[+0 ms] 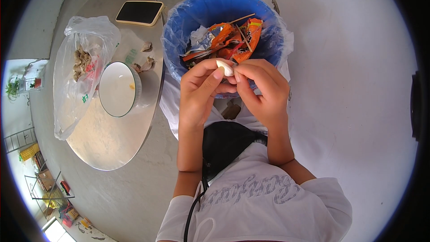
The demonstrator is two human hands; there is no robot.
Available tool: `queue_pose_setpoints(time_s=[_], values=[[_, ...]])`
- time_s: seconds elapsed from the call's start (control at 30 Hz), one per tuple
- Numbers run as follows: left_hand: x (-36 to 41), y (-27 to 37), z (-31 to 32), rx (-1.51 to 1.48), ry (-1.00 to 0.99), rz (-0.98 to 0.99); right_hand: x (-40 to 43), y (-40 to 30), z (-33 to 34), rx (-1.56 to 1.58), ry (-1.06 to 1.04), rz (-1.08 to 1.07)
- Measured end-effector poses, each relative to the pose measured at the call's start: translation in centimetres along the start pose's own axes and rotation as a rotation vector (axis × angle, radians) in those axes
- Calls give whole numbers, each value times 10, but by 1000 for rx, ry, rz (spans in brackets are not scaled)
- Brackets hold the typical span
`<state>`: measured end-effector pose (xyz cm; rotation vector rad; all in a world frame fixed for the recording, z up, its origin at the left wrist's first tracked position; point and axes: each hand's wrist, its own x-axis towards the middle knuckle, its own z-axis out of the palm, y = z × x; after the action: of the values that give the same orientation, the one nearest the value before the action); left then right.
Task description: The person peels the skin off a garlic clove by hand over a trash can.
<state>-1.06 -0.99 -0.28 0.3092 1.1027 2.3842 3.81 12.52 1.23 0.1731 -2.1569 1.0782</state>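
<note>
A pale garlic clove [225, 68] is pinched between the thumb and fingers of my left hand [205, 87], over the near rim of a blue lined trash bin [215, 0]. My right hand [263, 87] touches the clove's right end, thumb and index finger pressed together; whether a bit of skin is between them cannot be told. To the left, a white bowl [117, 90] with a small yellowish piece inside stands on a round table [114, 148]. Unpeeled garlic cloves [147, 64] lie behind the bowl, and a clear plastic bag [70, 107] holds garlic bulbs [80, 61].
A phone [139, 12] in a light case lies at the far part of the table. The bin holds orange wrappers [250, 37], foil and thin wooden sticks. A wire rack [47, 188] with assorted goods stands by the wall at the lower left.
</note>
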Motion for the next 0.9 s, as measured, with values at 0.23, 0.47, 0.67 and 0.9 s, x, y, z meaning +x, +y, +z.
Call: queue_pose_setpoints(time_s=[0.23, 0.47, 0.67, 0.9], values=[[1, -1, 10, 64, 25, 122, 0, -1, 0, 12, 4, -5], [-1, -8, 2, 603, 52, 352, 2, -2, -1, 2, 22, -16], [1, -8, 1, 544, -48, 354, 3, -5, -1, 37, 12, 9], [-1, -7, 7, 466, -23, 326, 2, -5, -1, 120, 6, 41]])
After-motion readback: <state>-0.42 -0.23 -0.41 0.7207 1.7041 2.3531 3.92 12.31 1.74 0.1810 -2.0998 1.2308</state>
